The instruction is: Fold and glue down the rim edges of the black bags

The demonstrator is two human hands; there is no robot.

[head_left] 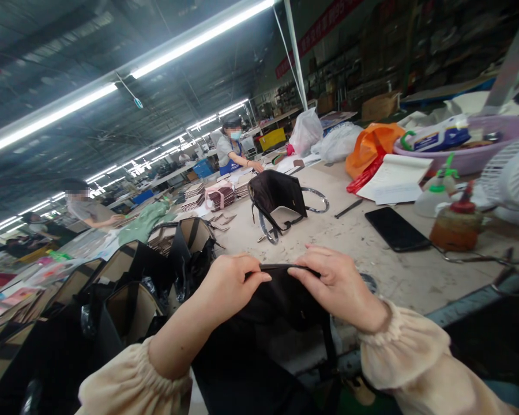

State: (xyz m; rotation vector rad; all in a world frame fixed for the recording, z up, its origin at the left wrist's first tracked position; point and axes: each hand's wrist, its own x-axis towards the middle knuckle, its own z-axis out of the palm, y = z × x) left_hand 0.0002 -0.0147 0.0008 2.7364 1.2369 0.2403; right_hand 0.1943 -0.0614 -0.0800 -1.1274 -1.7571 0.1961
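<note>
Both of my hands pinch the top edge of a black bag [281, 297] at the front of the table. My left hand [229, 285] has thumb and fingers closed on the edge at its left part. A short way to the right, my right hand [335, 282] grips the same edge between thumb and fingers. The lower part of the bag is dark and hard to make out. Just beyond my hands, another black bag [277, 193] with plastic-wrapped handles stands on the table [328, 248].
Several open black bags [130, 314] crowd the left side. To the right lie a phone [397, 229], a glue bottle [456, 225], a notebook [393, 178], a purple basin [467, 158] and a white fan [512, 178]. A masked co-worker [231, 147] reaches over the table's far end.
</note>
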